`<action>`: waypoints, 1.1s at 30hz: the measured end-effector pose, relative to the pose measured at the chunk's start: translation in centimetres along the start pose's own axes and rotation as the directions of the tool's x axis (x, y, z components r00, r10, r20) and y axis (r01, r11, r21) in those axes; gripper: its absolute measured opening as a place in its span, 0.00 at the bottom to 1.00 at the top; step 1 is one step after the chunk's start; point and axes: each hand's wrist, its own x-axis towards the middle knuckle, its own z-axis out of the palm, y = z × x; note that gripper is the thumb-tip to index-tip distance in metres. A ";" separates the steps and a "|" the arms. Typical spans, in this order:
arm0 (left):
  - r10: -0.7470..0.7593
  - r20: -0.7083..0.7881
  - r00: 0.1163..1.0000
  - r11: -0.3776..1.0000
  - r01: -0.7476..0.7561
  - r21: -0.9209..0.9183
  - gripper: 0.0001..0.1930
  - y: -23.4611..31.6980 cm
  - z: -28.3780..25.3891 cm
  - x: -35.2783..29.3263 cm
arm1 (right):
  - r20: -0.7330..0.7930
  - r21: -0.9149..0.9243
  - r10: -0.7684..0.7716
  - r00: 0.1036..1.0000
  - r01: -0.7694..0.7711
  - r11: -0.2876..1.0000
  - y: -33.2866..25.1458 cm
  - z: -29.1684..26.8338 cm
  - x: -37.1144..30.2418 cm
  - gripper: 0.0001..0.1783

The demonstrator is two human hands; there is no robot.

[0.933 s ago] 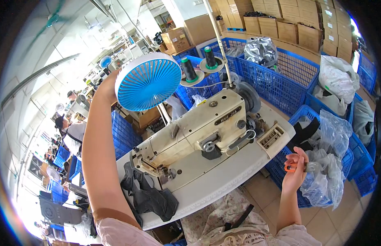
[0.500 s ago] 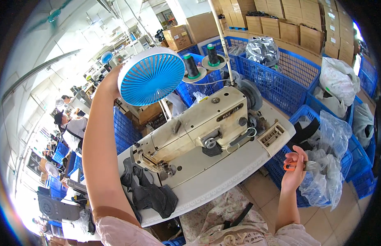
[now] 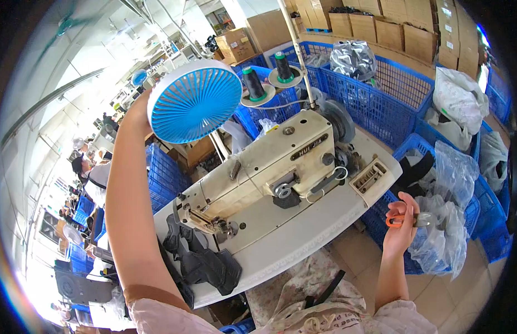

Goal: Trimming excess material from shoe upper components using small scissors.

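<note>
Holding orange-handled snips [image 3: 394, 221], R hand [image 3: 400, 231]

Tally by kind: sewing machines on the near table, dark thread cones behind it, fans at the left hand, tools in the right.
Sewing machine: 1
Dark thread cones: 2
Fan: 1
Orange-handled tool: 1
Total: 5

Compared with a moment ago, the blue-and-white fan [image 3: 196, 103] sits a little farther left in your view. Your right hand [image 3: 400, 227] and its orange-handled snips [image 3: 394, 221] appear slightly higher.
</note>
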 end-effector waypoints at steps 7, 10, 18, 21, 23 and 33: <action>0.010 0.049 0.999 0.999 -0.012 0.047 0.19 -0.1 -2.8 2.3 | 0.015 0.004 0.018 1.000 -0.018 1.000 1.1 -0.2 0.3 0.17; -0.033 0.040 0.999 0.998 0.035 -0.046 0.20 -0.2 -2.6 1.7 | 0.013 -0.005 0.021 1.000 -0.021 1.000 1.2 -0.1 0.3 0.17; -0.007 0.021 1.000 0.999 0.008 -0.048 0.19 0.0 -2.1 0.9 | 0.020 -0.007 0.012 1.000 -0.012 1.000 1.0 0.0 0.2 0.17; -0.018 0.025 1.000 0.998 0.019 -0.053 0.19 0.0 -2.1 0.8 | 0.075 0.042 0.009 0.997 -0.012 0.999 1.3 -0.9 0.3 0.17; -0.023 0.028 0.999 0.998 0.024 -0.060 0.19 0.0 -1.7 0.6 | 0.088 0.026 0.023 0.996 -0.025 0.999 1.4 -1.1 0.4 0.17; 0.014 -0.055 0.998 0.999 -0.012 0.039 0.19 0.1 -1.5 0.9 | 0.042 0.016 0.018 0.999 -0.019 1.000 1.0 -0.1 0.3 0.18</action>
